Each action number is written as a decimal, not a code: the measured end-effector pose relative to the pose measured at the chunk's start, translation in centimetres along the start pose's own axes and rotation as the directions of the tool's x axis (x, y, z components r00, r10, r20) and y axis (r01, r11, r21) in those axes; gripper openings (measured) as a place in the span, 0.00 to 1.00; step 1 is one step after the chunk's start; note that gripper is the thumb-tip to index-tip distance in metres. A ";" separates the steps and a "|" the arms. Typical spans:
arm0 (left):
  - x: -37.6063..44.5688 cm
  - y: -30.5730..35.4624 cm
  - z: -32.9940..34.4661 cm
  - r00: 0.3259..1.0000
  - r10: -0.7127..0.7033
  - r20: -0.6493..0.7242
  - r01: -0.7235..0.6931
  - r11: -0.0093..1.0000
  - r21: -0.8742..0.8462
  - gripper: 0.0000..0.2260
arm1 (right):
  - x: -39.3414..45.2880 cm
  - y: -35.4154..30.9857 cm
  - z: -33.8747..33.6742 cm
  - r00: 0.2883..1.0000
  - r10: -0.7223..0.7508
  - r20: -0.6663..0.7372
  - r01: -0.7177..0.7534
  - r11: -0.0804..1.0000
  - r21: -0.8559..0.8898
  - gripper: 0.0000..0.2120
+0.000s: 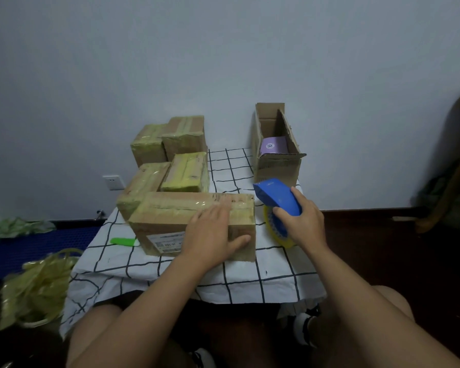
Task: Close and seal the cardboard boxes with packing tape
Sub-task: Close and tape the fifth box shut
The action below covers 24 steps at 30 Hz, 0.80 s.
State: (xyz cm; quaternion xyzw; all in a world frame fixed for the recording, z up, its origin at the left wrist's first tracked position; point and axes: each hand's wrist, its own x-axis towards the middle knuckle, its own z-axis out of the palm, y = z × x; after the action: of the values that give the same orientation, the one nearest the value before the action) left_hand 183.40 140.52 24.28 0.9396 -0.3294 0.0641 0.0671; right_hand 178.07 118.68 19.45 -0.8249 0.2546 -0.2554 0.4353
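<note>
1. Two hands were at work at the front of the tabletop (pixel 239 166). Left hand (pixel 212 235) lay flat, fingers straight, pressing on the right half of the front box (pixel 170 216), thumb down its front face.
2. Right hand (pixel 304 224) gripped the blue tape dispenser (pixel 275 195), fingers curled round its handle; the yellow tape roll (pixel 272 229) hung below, just beside the box's right end.
3. Front box: flaps closed, long axis running left to right along the front edge, tape already glossy on top. Judged: sealing of this box near its end.
4. Key relation: dispenser sat off the box's right end, in line with its long axis; right hand nearer that end, left hand steadying.
5. Open box (pixel 275 155) stood at the back right corner, flaps up, a purple item (pixel 274 145) inside; judged next for taping.
6. Four taped boxes (pixel 170 155) filled the back left. Free room lay between them and the open box.
7. Green object (pixel 124 241) lay near the front left edge.
</note>
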 end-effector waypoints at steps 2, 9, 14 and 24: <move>-0.3 -1.0 -0.2 0.999 0.011 0.034 -0.012 0.999 0.041 0.37 | 0.2 -0.5 0.1 1.000 0.003 0.005 -0.003 1.000 0.001 0.34; -0.7 -3.3 -1.0 0.999 -0.029 0.032 0.025 0.995 0.093 0.35 | 0.1 -5.2 -1.2 0.984 -0.099 -0.146 0.109 0.992 0.059 0.33; -1.6 -5.8 -1.1 0.989 -0.115 0.088 0.111 0.992 0.052 0.31 | -0.8 -10.1 -1.8 0.952 -0.210 -0.222 0.243 0.961 0.132 0.33; -2.5 -9.6 -2.0 0.966 -0.189 0.175 0.187 0.982 0.029 0.33 | -3.4 -13.9 1.5 0.956 -0.275 -0.104 0.292 0.928 0.233 0.33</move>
State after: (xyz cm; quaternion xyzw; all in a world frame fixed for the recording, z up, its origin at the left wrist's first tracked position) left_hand 187.29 149.83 25.07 0.9690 -0.2429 -0.0244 0.0377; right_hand 179.28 128.57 29.78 -0.7832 0.1142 -0.3738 0.4836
